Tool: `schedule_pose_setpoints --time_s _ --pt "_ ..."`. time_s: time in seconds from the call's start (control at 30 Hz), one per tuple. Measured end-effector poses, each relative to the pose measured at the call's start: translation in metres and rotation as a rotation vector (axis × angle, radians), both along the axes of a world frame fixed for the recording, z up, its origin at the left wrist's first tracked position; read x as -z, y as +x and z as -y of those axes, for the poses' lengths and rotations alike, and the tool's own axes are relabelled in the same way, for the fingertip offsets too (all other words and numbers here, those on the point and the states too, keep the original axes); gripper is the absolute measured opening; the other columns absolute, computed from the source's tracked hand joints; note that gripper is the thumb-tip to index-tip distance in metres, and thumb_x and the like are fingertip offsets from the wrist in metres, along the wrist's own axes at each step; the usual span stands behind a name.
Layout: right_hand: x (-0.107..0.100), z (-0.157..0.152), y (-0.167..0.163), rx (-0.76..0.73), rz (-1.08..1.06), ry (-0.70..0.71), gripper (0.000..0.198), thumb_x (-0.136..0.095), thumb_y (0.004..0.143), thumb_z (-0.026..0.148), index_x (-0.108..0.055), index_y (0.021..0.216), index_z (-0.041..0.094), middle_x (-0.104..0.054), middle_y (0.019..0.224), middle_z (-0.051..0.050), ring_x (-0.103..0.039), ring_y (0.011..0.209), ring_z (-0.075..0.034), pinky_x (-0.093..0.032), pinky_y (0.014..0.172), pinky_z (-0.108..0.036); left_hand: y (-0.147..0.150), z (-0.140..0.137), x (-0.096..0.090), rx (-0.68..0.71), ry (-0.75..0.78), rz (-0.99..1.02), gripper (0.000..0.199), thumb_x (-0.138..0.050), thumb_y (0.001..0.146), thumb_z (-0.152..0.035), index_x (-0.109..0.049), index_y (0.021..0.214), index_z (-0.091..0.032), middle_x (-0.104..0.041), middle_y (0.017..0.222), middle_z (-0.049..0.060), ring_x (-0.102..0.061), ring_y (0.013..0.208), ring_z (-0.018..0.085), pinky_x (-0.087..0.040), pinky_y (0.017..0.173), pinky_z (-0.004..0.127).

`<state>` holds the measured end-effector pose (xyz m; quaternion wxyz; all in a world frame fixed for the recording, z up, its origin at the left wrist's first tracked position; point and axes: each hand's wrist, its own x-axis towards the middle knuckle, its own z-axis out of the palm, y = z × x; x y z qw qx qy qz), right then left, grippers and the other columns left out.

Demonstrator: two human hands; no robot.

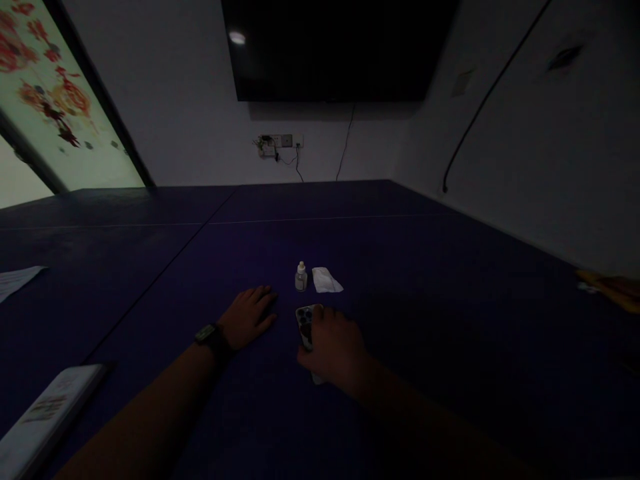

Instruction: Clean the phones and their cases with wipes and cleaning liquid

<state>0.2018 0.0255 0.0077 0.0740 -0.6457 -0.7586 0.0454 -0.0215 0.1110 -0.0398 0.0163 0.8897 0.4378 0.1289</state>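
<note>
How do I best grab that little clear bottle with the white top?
Grip the little clear bottle round its body, below the white top, probably from the left: it stands upright, with the left hand that side and a white cloth or tissue close on its right.

No text, brand or number can be read. Marks too dim or small to make out stand on 3 things: a thick white rectangular box or book (59,407) at lower left, with brownish print across its top; a flat white paper sheet (19,280) at the left edge, with faint rows of print; and a small bottle with a white cap and yellowish tip (301,280), its label pale. The rectangular face of a black-strapped wristwatch (205,333) is also illegible.
</note>
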Motion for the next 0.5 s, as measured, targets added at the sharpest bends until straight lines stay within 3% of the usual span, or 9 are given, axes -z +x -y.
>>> schedule_pose_setpoints --time_s 0.1,0.17,0.27,0.3,0.37,0.47,0.5 --pt "-0.003 -0.001 0.007 -0.033 -0.047 -0.031 0.059 -0.070 0.071 0.040 -0.063 0.121 0.010 -0.069 0.112 -0.026 -0.066 0.100 -0.043 -0.053 0.079 -0.050 0.001 0.000 -0.002 -0.015 -0.020 0.007 0.053 -0.045 0.099 -0.050 -0.057 0.141 -0.021 -0.052 0.151 0.016 -0.050 0.136 0.034 -0.040 0.113 0.055" --pt "-0.003 -0.006 0.019 -0.059 -0.188 -0.078 0.057 -0.072 0.069 0.040 -0.064 0.120 0.016 -0.070 0.111 -0.021 -0.066 0.104 -0.041 -0.052 0.084 -0.051 0.003 0.000 -0.003 -0.038 -0.049 0.035 0.053 -0.048 0.097 -0.050 -0.058 0.140 -0.021 -0.053 0.151 0.016 -0.050 0.137 0.035 -0.038 0.114 0.056" --pt "0.003 -0.019 0.041 -0.082 -0.737 -0.299 0.057 -0.075 0.066 0.036 -0.064 0.121 0.022 -0.072 0.112 -0.012 -0.068 0.104 -0.035 -0.053 0.088 -0.046 0.010 0.003 -0.005 -0.076 -0.119 0.174 0.049 -0.051 0.094 -0.048 -0.063 0.133 -0.020 -0.057 0.148 0.016 -0.052 0.135 0.036 -0.036 0.116 0.059" --pt "0.005 -0.024 0.047 -0.082 -0.954 -0.411 0.058 -0.072 0.068 0.036 -0.063 0.124 0.022 -0.073 0.112 -0.011 -0.069 0.101 -0.032 -0.054 0.085 -0.044 0.014 0.006 -0.007 -0.080 -0.141 0.226 0.048 -0.051 0.094 -0.048 -0.065 0.130 -0.019 -0.059 0.145 0.016 -0.053 0.133 0.035 -0.036 0.116 0.058" --pt "0.010 -0.031 0.056 -0.104 -1.163 -0.515 0.055 -0.056 0.079 0.044 -0.059 0.129 0.021 -0.074 0.110 -0.011 -0.072 0.095 -0.028 -0.057 0.078 -0.040 0.024 0.014 -0.010 -0.073 -0.170 0.294 0.046 -0.043 0.098 -0.047 -0.066 0.128 -0.019 -0.065 0.137 0.014 -0.058 0.129 0.031 -0.041 0.113 0.051" --pt "0.015 -0.033 0.054 -0.147 -1.491 -0.544 0.060 -0.030 0.089 0.052 -0.059 0.129 0.017 -0.074 0.113 -0.015 -0.073 0.094 -0.028 -0.059 0.074 -0.040 0.043 0.031 -0.014 -0.065 -0.235 0.426 0.053 -0.026 0.104 -0.049 -0.063 0.131 -0.022 -0.069 0.131 0.010 -0.063 0.122 0.024 -0.049 0.106 0.040" --pt "0.017 -0.032 0.050 -0.155 -1.636 -0.546 0.062 -0.028 0.090 0.053 -0.061 0.127 0.017 -0.074 0.114 -0.016 -0.073 0.096 -0.029 -0.059 0.075 -0.042 0.051 0.037 -0.014 -0.028 -0.367 0.596 0.053 -0.027 0.104 -0.052 -0.063 0.130 -0.022 -0.068 0.132 0.010 -0.063 0.122 0.024 -0.048 0.107 0.040"
